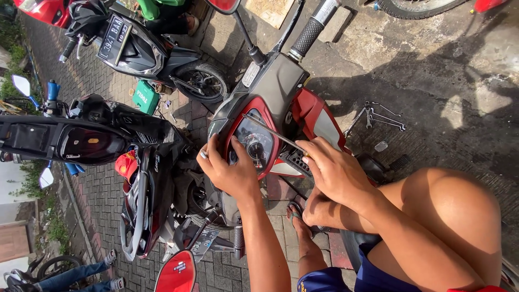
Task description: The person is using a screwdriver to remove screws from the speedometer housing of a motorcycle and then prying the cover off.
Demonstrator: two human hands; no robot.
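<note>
Both hands, left hand (pixel 227 170) and right hand (pixel 332 173), on glossy round speedometer (pixel 254 141)

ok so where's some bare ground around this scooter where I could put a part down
Bare stained concrete lies between the red and grey scooter's dashboard and the metal spanners on the ground, and past them. It is crowded at the brick paving, among the black parked motorbikes and the green can. The left hand and right hand cover the speedometer panel.
</note>
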